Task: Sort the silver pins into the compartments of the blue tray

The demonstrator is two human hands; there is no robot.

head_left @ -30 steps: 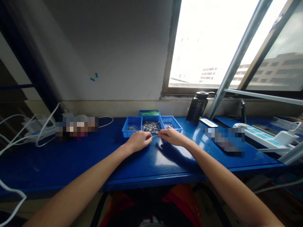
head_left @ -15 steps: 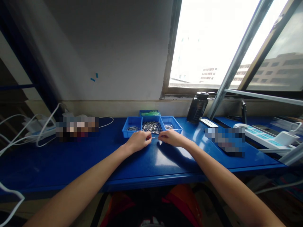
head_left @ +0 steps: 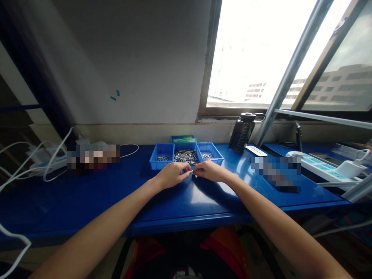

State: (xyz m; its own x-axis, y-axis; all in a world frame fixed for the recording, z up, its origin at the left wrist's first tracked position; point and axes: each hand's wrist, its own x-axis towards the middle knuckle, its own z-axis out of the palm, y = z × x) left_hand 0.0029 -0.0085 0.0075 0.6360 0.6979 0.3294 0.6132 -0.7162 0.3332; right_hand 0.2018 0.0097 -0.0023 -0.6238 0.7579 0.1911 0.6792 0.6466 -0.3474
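Observation:
Over the near side of the blue bins, my left hand [head_left: 174,174] and my right hand [head_left: 209,170] meet fingertip to fingertip. Both are closed in a pinch on a small thin metal piece [head_left: 192,171], mostly hidden by the fingers. Just beyond them, the middle blue bin holds a heap of small metal pieces [head_left: 186,155]. The left blue bin [head_left: 154,163] has a few similar pieces at its bottom, as does the right blue bin [head_left: 219,158]. Green material [head_left: 185,139] lies in the back bin.
A black bottle [head_left: 242,133] stands right of the bins, beside a white flat device [head_left: 256,150]. White power strips [head_left: 319,166] with cables lie at both ends of the blue table [head_left: 101,201]. A metal post [head_left: 271,108] rises at the right, before the window.
My left fingers have moved right along the thin metal piece, so the gap between the hands has closed. My right hand stays nearly in place, and the bins look the same.

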